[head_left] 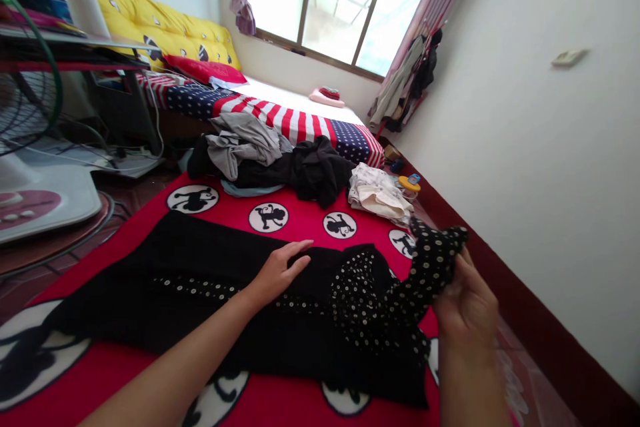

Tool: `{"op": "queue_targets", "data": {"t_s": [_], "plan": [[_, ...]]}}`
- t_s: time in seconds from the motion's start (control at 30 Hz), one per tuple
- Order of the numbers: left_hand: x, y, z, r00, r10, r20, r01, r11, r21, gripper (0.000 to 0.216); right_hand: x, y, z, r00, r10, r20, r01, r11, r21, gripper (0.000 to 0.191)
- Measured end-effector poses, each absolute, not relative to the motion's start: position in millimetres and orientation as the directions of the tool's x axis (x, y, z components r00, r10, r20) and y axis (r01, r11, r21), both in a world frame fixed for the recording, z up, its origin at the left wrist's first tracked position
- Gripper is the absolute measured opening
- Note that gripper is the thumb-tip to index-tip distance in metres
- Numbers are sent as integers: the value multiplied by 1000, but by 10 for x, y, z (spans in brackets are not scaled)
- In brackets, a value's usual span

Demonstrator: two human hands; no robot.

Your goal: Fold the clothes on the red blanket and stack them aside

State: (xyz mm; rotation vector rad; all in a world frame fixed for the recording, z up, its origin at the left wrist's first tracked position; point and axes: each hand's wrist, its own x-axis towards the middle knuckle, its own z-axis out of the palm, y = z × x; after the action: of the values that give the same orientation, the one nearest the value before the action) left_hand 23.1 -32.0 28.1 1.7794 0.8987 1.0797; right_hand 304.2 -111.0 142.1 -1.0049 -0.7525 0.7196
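Note:
A black garment [200, 320] with a strip of white-dotted trim lies spread flat, lengthwise across a red blanket [300, 393] with round monkey prints. My left hand [280, 273] hovers over or rests lightly on the middle of the garment, fingers stretched out and holding nothing; whether it touches the cloth I cannot tell. At the right end, my right hand [467, 297] pinches a piece of black dotted fabric [433, 257] and lifts it above the blanket. More of this dotted cloth lies bunched on the garment, and both seem to be one piece.
Beyond the garment sit a pile of grey and black clothes [320, 167] and folded white clothing [380, 193]. Behind stands a bed with a flag-patterned cover [280, 117]. A fan [50, 187] and a desk [100, 43] are at left; a white wall [550, 147] bounds the right.

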Motion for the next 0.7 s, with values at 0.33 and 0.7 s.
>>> {"op": "queue_targets", "data": {"t_s": [0.33, 0.7], "plan": [[-117, -584, 662, 149, 975, -163, -661, 221, 717, 40, 2384, -618, 1095, 26, 994, 110, 241, 100, -965, 40], [-873, -886, 600, -71, 900, -430, -457, 354, 816, 38, 3149, -1478, 686, -6, 1000, -16, 526, -11, -850, 44]]}}
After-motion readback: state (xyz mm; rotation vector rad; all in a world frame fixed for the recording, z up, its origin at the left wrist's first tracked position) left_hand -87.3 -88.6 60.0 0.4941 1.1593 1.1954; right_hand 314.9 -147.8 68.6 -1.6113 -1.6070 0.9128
